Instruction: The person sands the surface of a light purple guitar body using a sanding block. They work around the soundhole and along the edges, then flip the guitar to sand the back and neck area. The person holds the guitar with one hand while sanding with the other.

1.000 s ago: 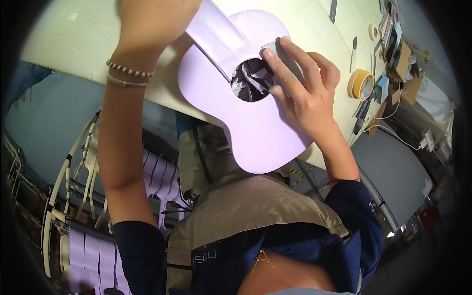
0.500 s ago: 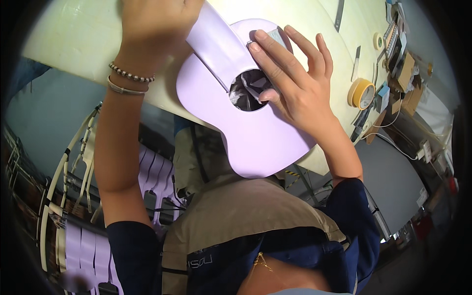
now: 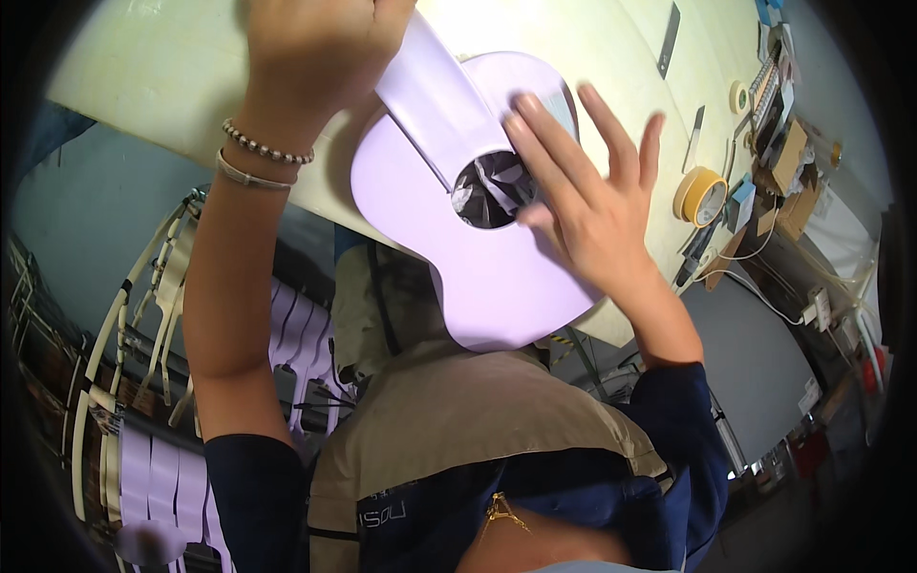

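Observation:
A pale lilac ukulele body lies face up at the near edge of a cream worktable, its lower bout hanging over the edge. Crumpled paper shows inside its round sound hole. My left hand is closed around the lilac neck at the top of the view. My right hand lies flat on the body beside the sound hole, fingers spread, covering a small grey-blue pad near the upper bout.
A roll of yellow tape, a smaller tape roll, metal blades and boxes with cables crowd the table's right side. A rack of lilac ukulele bodies stands on the floor at left.
My right hand has slid from the sound hole's rim up and right across the body and its fingers have spread flat. The left hand keeps its hold on the neck.

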